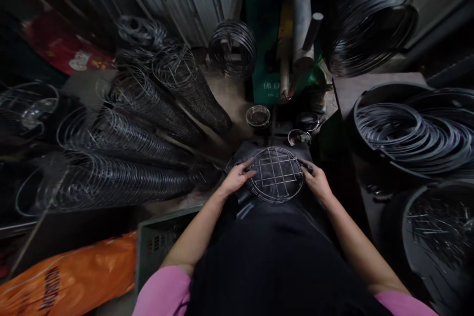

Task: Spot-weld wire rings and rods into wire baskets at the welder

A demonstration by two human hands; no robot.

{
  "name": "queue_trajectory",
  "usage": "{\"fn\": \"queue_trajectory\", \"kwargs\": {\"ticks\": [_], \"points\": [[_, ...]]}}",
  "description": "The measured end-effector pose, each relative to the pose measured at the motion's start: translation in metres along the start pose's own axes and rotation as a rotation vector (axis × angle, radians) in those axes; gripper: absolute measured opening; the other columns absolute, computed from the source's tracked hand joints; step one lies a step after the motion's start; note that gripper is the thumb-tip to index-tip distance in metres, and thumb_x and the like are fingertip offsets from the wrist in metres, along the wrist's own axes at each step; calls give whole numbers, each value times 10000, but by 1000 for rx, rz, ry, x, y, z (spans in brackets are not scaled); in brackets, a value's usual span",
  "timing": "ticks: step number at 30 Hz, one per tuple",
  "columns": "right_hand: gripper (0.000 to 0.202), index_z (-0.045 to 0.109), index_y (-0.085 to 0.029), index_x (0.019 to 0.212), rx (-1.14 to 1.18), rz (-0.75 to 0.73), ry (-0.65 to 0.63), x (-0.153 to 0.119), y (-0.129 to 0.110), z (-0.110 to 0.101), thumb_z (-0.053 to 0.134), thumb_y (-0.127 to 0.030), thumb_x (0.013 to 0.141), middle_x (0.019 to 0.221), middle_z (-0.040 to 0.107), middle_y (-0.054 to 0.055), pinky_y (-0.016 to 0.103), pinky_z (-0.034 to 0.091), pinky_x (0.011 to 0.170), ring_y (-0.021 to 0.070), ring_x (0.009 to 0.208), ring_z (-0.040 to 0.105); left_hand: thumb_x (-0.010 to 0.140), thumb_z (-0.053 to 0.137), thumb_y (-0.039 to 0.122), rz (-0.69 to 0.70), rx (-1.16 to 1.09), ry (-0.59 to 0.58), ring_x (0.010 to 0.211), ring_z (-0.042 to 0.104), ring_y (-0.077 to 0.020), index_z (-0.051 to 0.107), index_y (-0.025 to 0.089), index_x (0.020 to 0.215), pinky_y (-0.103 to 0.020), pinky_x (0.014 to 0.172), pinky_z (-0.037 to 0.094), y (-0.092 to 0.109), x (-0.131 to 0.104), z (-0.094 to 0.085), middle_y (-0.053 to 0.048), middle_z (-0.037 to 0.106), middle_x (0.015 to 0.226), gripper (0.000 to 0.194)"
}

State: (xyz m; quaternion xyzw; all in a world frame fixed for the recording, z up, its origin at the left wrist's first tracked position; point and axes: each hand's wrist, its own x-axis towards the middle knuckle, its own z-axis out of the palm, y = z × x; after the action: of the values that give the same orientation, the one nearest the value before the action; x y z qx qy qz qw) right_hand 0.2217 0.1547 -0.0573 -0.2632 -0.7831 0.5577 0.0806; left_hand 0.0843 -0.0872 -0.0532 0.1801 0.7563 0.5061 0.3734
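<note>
Over my lap I hold a round wire grate (276, 175), made of wire rings with crossed straight wires inside; it may be several grates stacked. My left hand (239, 177) is closed on its left rim, thumb and fingers pinching the wire. On the opposite rim my right hand (314, 177) grips in the same way. A dark apron (259, 247) covers my lap beneath the grate. Just beyond it stand a small round bowl (258, 116) and another small bowl (299, 137), in front of a green machine (268, 79) with a thick metal cylinder (302, 19).
Long stacks of wire rings (140, 177) lie to the left. On the right, one tub (361, 103) holds wire rings and another tub (407, 237) holds short wires. Wire coils (365, 24) hang above. A green crate (155, 242) and an orange sack (81, 276) sit lower left.
</note>
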Motion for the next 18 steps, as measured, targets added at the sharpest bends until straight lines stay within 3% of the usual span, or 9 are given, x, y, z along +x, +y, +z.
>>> {"fn": "queue_trajectory", "kwargs": {"ticks": [3, 5, 7, 11, 14, 18], "points": [[371, 637, -193, 1083, 27, 25, -32, -1, 3, -2, 543, -376, 774, 1065, 658, 61, 378, 429, 930, 228, 1008, 589, 764, 588, 338, -21, 23, -113, 1062, 535, -214, 371, 196, 1362, -346, 950, 397, 3, -4, -11, -62, 607, 1140, 651], [377, 630, -205, 1095, 71, 42, -47, -3, 5, -2, 557, -384, 772, 1076, 654, 53, 373, 415, 950, 222, 1033, 578, 729, 635, 328, -53, -1, -249, 869, 568, -163, 259, 219, 1407, -314, 839, 446, 5, -9, -18, -40, 617, 1027, 783], [397, 620, -211, 1111, 124, 56, -48, -5, 8, -2, 581, -393, 760, 1104, 642, 49, 375, 396, 971, 219, 1064, 563, 649, 719, 325, -49, 18, -315, 765, 541, -132, 167, 229, 1428, -294, 769, 453, 8, -12, -21, -23, 598, 982, 960], [417, 626, -195, 1093, 167, 96, 12, -10, 13, 0, 612, -416, 740, 1082, 650, 60, 390, 403, 958, 224, 1041, 572, 514, 810, 390, 14, 158, -203, 901, 547, -204, 101, 189, 1440, -343, 848, 433, 10, -14, -9, -64, 570, 1072, 1183], [388, 664, -174, 1021, 151, 102, 48, -8, 14, 1, 630, -422, 724, 1025, 671, 71, 387, 419, 933, 230, 993, 591, 455, 829, 437, 44, 262, -91, 1112, 484, -281, 129, 182, 1436, -383, 966, 367, 9, -14, 4, -111, 504, 1229, 1232], [367, 690, -159, 963, 156, 81, 66, -1, 12, 1, 650, -410, 698, 977, 687, 79, 384, 433, 909, 240, 951, 608, 444, 817, 502, 14, 368, -15, 1198, 426, -334, 154, 187, 1428, -423, 993, 342, 9, -21, 13, -148, 433, 1321, 1227]]}}
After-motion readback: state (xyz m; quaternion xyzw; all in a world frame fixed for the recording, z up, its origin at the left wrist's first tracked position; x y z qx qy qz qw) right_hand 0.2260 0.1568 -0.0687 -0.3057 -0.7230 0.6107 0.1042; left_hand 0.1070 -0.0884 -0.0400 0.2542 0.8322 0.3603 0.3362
